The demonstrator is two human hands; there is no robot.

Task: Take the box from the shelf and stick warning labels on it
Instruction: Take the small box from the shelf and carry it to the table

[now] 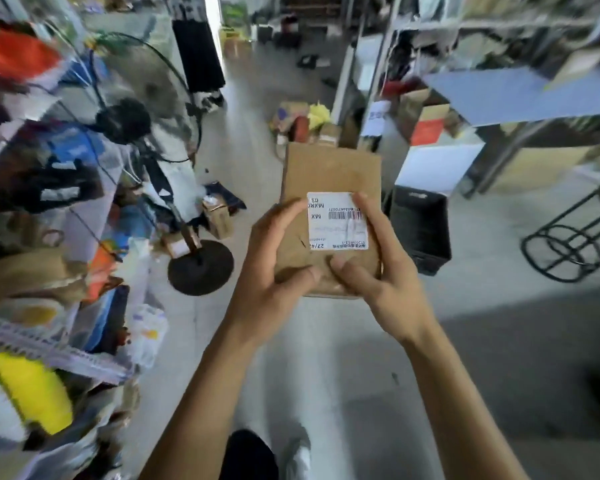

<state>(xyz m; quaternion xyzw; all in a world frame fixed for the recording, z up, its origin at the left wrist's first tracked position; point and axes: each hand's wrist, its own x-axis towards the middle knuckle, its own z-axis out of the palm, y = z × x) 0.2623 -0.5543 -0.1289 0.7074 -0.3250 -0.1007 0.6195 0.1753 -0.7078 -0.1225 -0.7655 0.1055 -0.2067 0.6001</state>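
Item: flat brown cardboard box, rectangular, creased and dented on its upper face. Held in mid-air above the grey concrete floor, in the aisle ahead of the person. Long axis runs away from the viewer, far end tilted slightly left; near short edge sits between the two palms, far short edge free and unsupported.

Attached: white printed shipping label with barcode, stuck on the near half of the upper face, right of centre. Its text reads upside down from the wearer's side.

Left hand: closed around the box's near left edge, fingers curled onto the upper face beside the label, thumb pressing near the near edge.

Right hand: closed around the near right edge, forefinger lying along the label's right margin, thumb on the upper face just below the label. The two thumbs nearly meet.

Surroundings, left: black pedestal fan with round base on the floor, near the box's left side; behind it cluttered shelving of mixed coloured goods, blurred. Small cardboard cartons lie on the floor by the fan.

Surroundings, right: black ribbed plastic crate on the floor just beside the right hand; metal shelving rack with cartons beyond it; black wire stand further right.

Open room: bare floor ahead down the aisle and below the forearms.
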